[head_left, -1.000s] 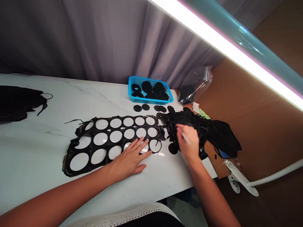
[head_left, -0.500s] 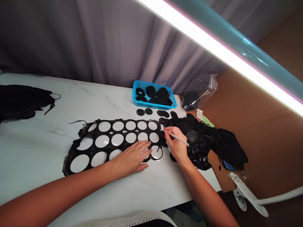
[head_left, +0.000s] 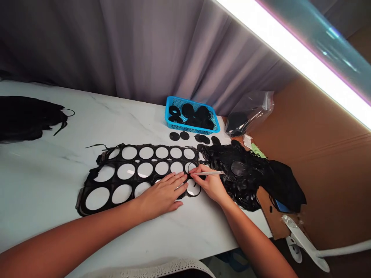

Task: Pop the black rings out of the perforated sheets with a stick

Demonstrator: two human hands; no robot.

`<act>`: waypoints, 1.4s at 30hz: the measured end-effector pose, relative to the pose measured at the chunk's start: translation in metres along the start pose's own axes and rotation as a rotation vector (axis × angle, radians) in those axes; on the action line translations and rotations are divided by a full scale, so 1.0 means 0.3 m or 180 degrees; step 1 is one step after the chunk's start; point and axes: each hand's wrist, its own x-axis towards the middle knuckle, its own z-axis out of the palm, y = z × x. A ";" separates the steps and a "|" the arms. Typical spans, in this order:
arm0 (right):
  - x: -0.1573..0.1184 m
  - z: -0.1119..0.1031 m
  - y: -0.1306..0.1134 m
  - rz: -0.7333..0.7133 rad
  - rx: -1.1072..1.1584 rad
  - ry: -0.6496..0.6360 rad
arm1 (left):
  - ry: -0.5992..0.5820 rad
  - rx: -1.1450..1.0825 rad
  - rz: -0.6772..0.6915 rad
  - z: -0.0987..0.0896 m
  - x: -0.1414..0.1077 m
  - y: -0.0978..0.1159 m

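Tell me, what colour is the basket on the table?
The basket is bright blue mesh, clearest in the head view.

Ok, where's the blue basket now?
In the head view, the blue basket sits at the far edge of the white table, beyond the holed black sheet, left of a clear plastic bag.

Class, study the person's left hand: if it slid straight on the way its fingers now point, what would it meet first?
Probably the right hand, holding a thin white pick, just beyond the fingertips of the left hand; depth is unclear, but the two look almost touching.
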 end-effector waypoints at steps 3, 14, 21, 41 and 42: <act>0.007 -0.004 0.007 0.0003 -0.0029 -0.0008 | -0.0039 0.0000 -0.0001 0.000 0.000 0.001; -0.020 0.023 0.012 -0.1073 -0.1748 -0.0302 | -0.0044 -0.0244 -0.0029 0.004 0.002 -0.002; 0.180 -0.202 0.086 -0.0558 -0.2767 0.1531 | -0.0105 -0.0339 -0.0016 -0.015 0.000 0.000; 0.207 -0.057 0.053 -0.0121 -0.0031 -0.0053 | -0.0111 0.0093 -0.0280 0.006 0.104 -0.118; 0.206 -0.055 0.052 -0.0114 -0.0031 -0.0057 | -0.0128 0.0100 -0.0288 0.005 0.103 -0.116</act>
